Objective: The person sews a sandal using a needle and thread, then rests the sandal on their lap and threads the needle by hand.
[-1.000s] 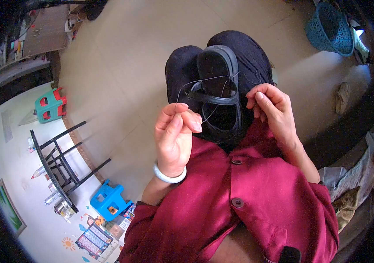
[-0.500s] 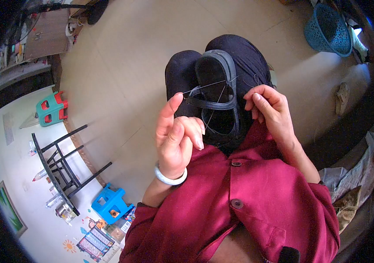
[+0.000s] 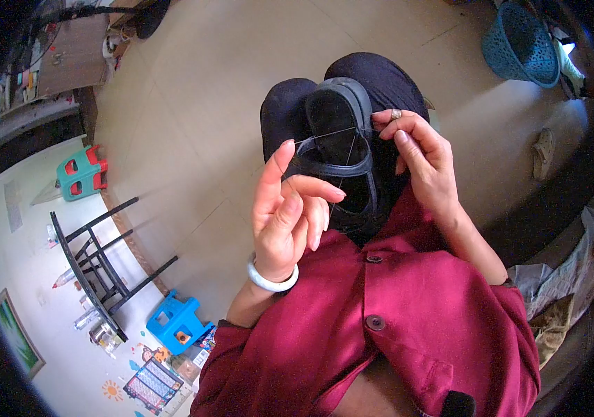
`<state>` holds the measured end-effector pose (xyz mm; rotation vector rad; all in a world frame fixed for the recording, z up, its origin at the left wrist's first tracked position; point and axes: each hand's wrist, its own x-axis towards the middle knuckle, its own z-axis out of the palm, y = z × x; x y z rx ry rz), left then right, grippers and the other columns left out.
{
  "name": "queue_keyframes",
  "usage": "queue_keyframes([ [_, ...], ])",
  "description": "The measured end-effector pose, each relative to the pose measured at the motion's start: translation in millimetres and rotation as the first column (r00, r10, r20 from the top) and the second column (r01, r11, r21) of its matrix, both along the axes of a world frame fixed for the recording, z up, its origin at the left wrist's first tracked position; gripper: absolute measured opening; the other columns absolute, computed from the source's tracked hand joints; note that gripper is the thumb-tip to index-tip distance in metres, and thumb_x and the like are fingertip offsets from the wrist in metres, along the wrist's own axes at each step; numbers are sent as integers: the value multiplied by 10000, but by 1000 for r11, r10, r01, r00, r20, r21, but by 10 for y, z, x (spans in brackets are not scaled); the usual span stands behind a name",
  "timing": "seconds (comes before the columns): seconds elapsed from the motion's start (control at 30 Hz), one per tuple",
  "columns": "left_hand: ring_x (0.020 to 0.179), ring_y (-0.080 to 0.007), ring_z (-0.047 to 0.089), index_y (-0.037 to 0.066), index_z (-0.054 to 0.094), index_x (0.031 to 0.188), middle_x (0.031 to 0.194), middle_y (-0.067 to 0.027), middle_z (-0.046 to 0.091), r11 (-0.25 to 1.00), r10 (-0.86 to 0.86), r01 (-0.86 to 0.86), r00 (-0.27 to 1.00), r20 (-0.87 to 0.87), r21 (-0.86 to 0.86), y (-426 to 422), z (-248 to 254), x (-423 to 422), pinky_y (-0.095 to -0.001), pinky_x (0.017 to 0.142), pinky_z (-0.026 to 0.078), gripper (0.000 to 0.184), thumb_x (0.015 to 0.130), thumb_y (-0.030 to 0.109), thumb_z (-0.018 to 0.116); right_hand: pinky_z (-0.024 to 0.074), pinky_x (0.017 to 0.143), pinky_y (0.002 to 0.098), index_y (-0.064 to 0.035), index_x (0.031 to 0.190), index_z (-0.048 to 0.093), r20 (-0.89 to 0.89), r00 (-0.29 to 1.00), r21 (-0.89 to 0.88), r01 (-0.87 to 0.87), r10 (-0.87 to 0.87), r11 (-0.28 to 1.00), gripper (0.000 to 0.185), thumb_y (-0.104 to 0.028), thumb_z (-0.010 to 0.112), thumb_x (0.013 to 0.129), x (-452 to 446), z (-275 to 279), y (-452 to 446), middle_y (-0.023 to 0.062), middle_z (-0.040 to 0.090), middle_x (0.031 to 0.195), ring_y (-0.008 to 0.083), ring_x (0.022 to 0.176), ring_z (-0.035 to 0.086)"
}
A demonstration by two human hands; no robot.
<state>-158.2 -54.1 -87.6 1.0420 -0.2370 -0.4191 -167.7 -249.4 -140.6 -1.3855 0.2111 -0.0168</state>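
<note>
A black sandal-like shoe [image 3: 335,108] with a strap [image 3: 332,169] across it lies on my lap, over my knees in dark trousers. Thin dark thread [image 3: 325,134] runs from the right side of the shoe to my left hand [image 3: 283,215]. The thread passes over my raised left index finger, while the other fingers curl around its lower run. At the shoe's right edge, my right hand [image 3: 422,153] pinches the thread close to where it meets the rim. A metal ring [image 3: 396,114] sits on one right finger. Whether a needle is between those fingertips is too small to tell.
Tiled floor surrounds my knees. A blue basket [image 3: 519,48] stands at the upper right, with a pale shoe [image 3: 542,154] below it. To the left are a black folding table [image 3: 95,278], a blue stool [image 3: 175,323] and a green-red stool [image 3: 81,172].
My right hand has moved up and left to the shoe's edge. My left hand has shifted slightly right, its index finger still holding up the thread.
</note>
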Motion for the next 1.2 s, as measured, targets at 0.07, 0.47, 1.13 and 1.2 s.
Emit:
queue_keyframes([
  [0.07, 406, -47, 423, 86, 226, 1393, 989, -239, 597, 1000, 13, -13, 1000, -7, 12, 19, -4, 7, -166, 410, 347, 463, 960, 174, 365, 422, 525, 181, -41, 890, 580, -16, 1000, -2, 12, -12, 1000, 140, -102, 456, 913, -9, -20, 6, 52, 598, 1040, 54, 711, 522],
  [0.47, 361, -21, 305, 17, 390, 1293, 802, -133, 624, 982, 188, -181, 969, -162, 59, 117, 30, 105, -162, 377, 264, 369, 940, 123, 381, 392, 516, 166, -36, 942, 636, -87, 966, -160, 226, -242, 961, 156, -89, 496, 897, -25, -66, -345, 19, 644, 854, 42, 668, 539],
  [1.13, 493, -17, 366, -7, 405, 1241, 868, -85, 546, 829, 258, -238, 966, 31, 507, 513, 356, 612, -193, 589, 374, 352, 909, 105, 433, 397, 537, 156, -16, 1037, 575, -104, 846, 73, 531, -523, 844, 245, -213, 486, 920, -216, -203, -1271, 21, 585, 741, 60, 625, 519],
  [1.2, 516, -31, 389, 8, 364, 1275, 956, -99, 545, 908, 200, -162, 978, -59, 385, 570, 361, 637, -209, 628, 401, 412, 889, 104, 469, 378, 525, 149, 15, 1123, 515, -72, 786, 94, 618, -614, 780, 293, -196, 487, 922, -429, -215, -1821, 24, 573, 810, 48, 651, 488],
])
